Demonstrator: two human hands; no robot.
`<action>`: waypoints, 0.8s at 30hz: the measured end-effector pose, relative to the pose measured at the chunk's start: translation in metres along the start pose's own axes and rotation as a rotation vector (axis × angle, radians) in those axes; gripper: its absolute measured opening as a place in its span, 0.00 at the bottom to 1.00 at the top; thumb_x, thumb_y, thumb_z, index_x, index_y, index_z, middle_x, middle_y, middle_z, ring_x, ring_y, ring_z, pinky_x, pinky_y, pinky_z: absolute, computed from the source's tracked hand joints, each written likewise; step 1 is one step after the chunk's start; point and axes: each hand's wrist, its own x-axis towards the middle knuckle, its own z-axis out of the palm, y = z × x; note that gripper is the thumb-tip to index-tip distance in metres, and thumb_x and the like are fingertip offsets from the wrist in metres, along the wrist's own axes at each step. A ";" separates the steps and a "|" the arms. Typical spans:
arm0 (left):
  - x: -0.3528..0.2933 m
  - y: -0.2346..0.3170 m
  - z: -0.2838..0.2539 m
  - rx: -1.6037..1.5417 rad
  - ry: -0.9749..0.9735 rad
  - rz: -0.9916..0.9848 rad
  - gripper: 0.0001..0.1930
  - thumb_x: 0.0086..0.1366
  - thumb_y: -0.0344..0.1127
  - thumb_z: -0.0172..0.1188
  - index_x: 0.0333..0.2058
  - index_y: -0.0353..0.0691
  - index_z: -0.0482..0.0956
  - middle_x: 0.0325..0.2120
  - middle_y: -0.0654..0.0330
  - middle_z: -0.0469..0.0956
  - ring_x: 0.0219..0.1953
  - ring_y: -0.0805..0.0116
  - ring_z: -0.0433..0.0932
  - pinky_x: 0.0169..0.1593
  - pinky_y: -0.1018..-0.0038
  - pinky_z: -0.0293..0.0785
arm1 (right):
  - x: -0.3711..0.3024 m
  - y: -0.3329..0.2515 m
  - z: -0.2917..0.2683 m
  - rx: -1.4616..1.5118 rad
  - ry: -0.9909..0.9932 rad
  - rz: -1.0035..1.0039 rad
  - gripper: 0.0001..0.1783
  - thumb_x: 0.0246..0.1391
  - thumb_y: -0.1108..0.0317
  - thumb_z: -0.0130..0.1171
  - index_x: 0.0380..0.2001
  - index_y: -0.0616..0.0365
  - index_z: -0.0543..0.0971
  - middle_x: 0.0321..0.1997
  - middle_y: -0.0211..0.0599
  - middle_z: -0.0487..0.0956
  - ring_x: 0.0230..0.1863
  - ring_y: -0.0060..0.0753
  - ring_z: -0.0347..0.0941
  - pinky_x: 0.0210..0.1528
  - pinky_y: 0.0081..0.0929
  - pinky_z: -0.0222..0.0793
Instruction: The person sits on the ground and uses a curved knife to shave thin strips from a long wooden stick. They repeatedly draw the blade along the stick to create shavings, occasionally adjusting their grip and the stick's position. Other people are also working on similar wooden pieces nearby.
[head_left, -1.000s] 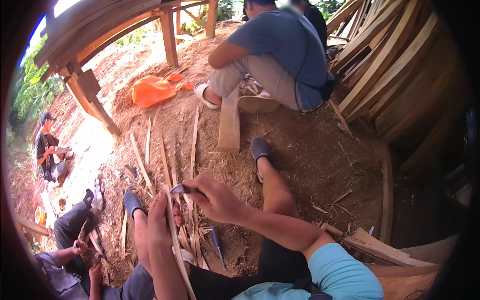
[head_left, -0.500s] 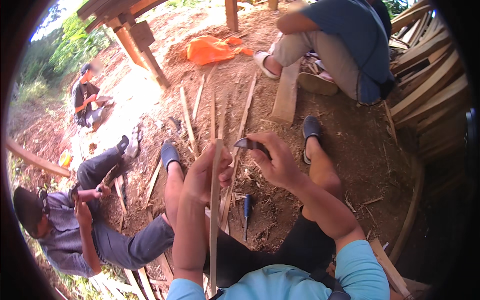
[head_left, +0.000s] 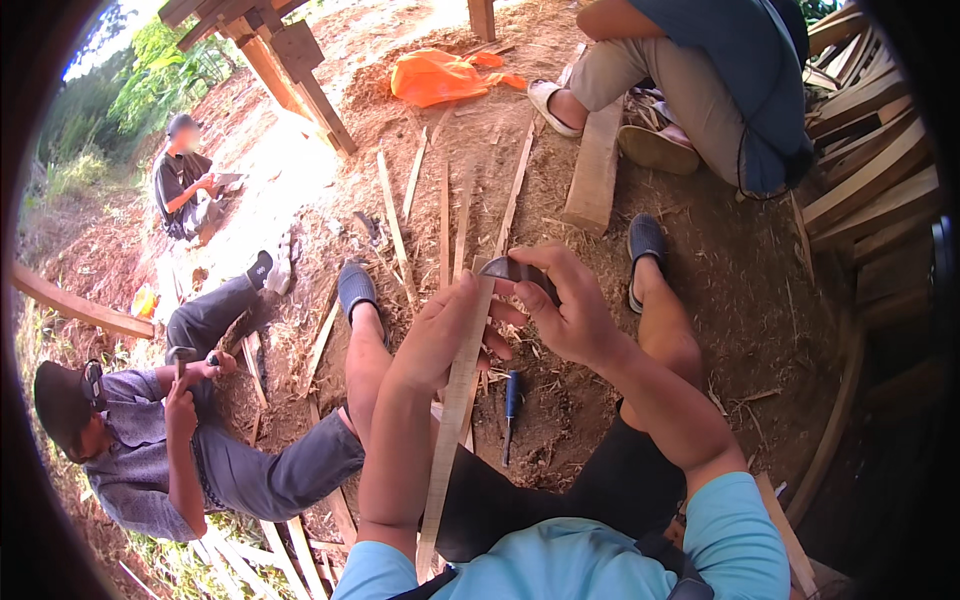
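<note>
Your left hand (head_left: 436,338) clasps the strip (head_left: 455,405); your right hand (head_left: 578,318) grips the knife (head_left: 512,270). Excess force could slip it leftward, cutting you.

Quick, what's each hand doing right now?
Left hand: closed around the wooden strip.
Right hand: closed on the knife, blade at the strip's upper end.

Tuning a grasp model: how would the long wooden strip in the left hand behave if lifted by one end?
The wooden strip is probably springy, not floppy: it's slender but runs nearly straight beyond the left hand. Likely light, given its narrow section. Its flat face suggests it would slide rather than roll.
</note>
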 end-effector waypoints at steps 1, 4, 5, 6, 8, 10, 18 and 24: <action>0.001 -0.002 -0.001 0.017 -0.022 -0.008 0.23 0.70 0.52 0.40 0.44 0.37 0.73 0.22 0.62 0.73 0.14 0.75 0.71 0.16 0.84 0.64 | 0.001 0.000 -0.001 -0.004 0.003 0.004 0.13 0.55 0.71 0.55 0.45 0.58 0.71 0.35 0.41 0.73 0.34 0.44 0.72 0.36 0.35 0.68; 0.000 -0.008 -0.007 0.007 -0.047 -0.009 0.21 0.71 0.49 0.41 0.43 0.37 0.72 0.21 0.60 0.74 0.13 0.73 0.71 0.15 0.82 0.66 | 0.001 0.000 -0.001 0.009 0.013 -0.001 0.13 0.55 0.71 0.55 0.45 0.58 0.72 0.34 0.41 0.73 0.34 0.44 0.72 0.36 0.34 0.68; -0.002 -0.006 -0.005 -0.036 -0.025 0.008 0.20 0.71 0.48 0.40 0.43 0.37 0.71 0.20 0.60 0.73 0.12 0.73 0.70 0.14 0.81 0.66 | 0.001 0.000 -0.003 0.014 0.010 0.019 0.13 0.55 0.71 0.55 0.45 0.58 0.72 0.34 0.41 0.73 0.34 0.44 0.72 0.36 0.34 0.68; -0.003 -0.004 -0.004 -0.079 -0.004 0.026 0.19 0.71 0.47 0.40 0.43 0.37 0.71 0.19 0.60 0.73 0.11 0.73 0.70 0.13 0.80 0.66 | 0.001 -0.001 -0.004 0.018 0.006 0.039 0.13 0.55 0.71 0.55 0.44 0.58 0.72 0.34 0.41 0.73 0.35 0.43 0.72 0.36 0.34 0.68; 0.000 -0.008 0.000 -0.010 0.029 0.129 0.17 0.71 0.46 0.40 0.41 0.37 0.70 0.16 0.60 0.72 0.09 0.72 0.69 0.12 0.80 0.65 | 0.002 -0.002 -0.007 0.030 0.003 0.062 0.13 0.55 0.71 0.55 0.44 0.58 0.72 0.34 0.41 0.73 0.35 0.43 0.72 0.36 0.34 0.68; 0.001 -0.010 0.003 0.017 0.031 0.199 0.15 0.71 0.44 0.41 0.39 0.38 0.69 0.15 0.60 0.71 0.08 0.73 0.67 0.10 0.81 0.63 | 0.002 -0.002 -0.009 0.049 0.006 0.064 0.13 0.55 0.70 0.55 0.44 0.58 0.72 0.34 0.41 0.73 0.35 0.42 0.72 0.36 0.34 0.68; 0.005 -0.011 0.005 0.003 0.055 0.226 0.13 0.70 0.41 0.41 0.33 0.39 0.68 0.11 0.61 0.68 0.05 0.75 0.62 0.07 0.82 0.58 | -0.001 0.000 -0.015 0.078 -0.120 0.018 0.12 0.53 0.70 0.57 0.41 0.58 0.74 0.31 0.40 0.72 0.29 0.38 0.72 0.31 0.31 0.67; 0.006 -0.013 0.006 0.084 0.095 0.225 0.13 0.71 0.41 0.41 0.34 0.38 0.68 0.11 0.62 0.67 0.05 0.75 0.62 0.07 0.83 0.57 | -0.001 -0.006 -0.017 0.097 -0.159 0.046 0.10 0.53 0.70 0.57 0.40 0.59 0.75 0.29 0.39 0.71 0.28 0.37 0.71 0.30 0.30 0.66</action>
